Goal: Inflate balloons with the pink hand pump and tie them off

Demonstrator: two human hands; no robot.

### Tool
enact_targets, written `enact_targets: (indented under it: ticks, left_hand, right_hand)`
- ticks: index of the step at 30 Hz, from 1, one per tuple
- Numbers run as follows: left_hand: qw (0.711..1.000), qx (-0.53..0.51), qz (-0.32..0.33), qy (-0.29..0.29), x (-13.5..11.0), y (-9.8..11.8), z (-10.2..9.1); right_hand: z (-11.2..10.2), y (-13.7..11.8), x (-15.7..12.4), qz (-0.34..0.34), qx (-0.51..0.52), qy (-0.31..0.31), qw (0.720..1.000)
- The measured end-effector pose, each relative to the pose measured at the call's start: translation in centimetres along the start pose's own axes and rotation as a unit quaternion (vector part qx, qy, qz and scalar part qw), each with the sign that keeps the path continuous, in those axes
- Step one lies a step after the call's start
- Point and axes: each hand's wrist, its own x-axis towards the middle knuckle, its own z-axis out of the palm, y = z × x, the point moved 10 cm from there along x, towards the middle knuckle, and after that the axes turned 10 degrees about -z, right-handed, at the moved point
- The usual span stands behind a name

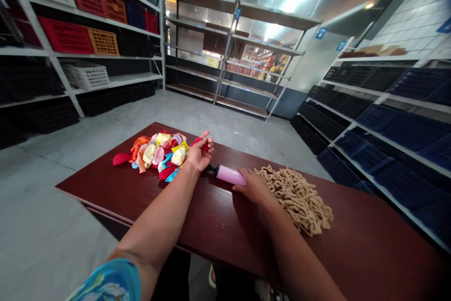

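My right hand (254,185) is wrapped round the pink barrel of a balloon hand pump (230,175), which lies nearly level just above or on the table. The pump's black end points left, towards my left wrist. My left hand (200,154) is turned palm up with its fingers partly curled, and a red balloon (205,147) shows between them. Close by on the left spreads a pile of limp balloons (159,154) in red, orange, cream, pink, yellow and blue. Right of the pump, partly behind my right forearm, is a heap of tan cord-like strands (299,197).
The dark red-brown table (211,226) stands in front of me. Shelves with coloured crates (66,35) line the left side. A metal rack (225,52) stands across the back, and dark blue and black crates (384,160) fill the right shelves. Grey floor surrounds the table.
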Motion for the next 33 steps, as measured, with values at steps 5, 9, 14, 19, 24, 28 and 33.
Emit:
enact_targets:
  ticks: [5, 9, 14, 19, 24, 28, 33]
  left_hand:
    - [0.997, -0.005, 0.059, 0.043, 0.4, 2.3, -1.9]
    - [0.991, -0.003, 0.104, 0.085, 0.3, 3.7, -3.1]
    - [0.987, -0.012, 0.101, 0.124, 0.4, 3.7, -4.1]
    - [0.989, -0.022, 0.1, 0.11, 0.5, 3.3, -3.8]
    - [0.992, -0.011, 0.075, 0.104, 0.7, 2.2, -3.5]
    - [0.992, 0.02, 0.069, 0.104, 0.7, 1.6, -3.2]
    - [0.992, 0.035, 0.065, 0.099, 0.6, 0.6, -2.7]
  right_hand:
    - [-1.6, 2.3, -0.9, 0.041, 0.022, 0.057, 0.997]
    - [-3.5, 3.7, -1.7, 0.06, 0.067, 0.125, 0.988]
    - [-3.9, 2.8, -1.3, -0.005, 0.085, 0.136, 0.987]
    - [-3.7, 2.9, -1.3, 0.0, 0.069, 0.125, 0.99]
    - [-3.5, 2.8, -1.3, 0.003, 0.059, 0.118, 0.991]
    - [-3.4, 2.7, -1.2, 0.0, 0.049, 0.113, 0.992]
    - [-3.3, 2.6, -1.2, -0.001, 0.034, 0.123, 0.992]
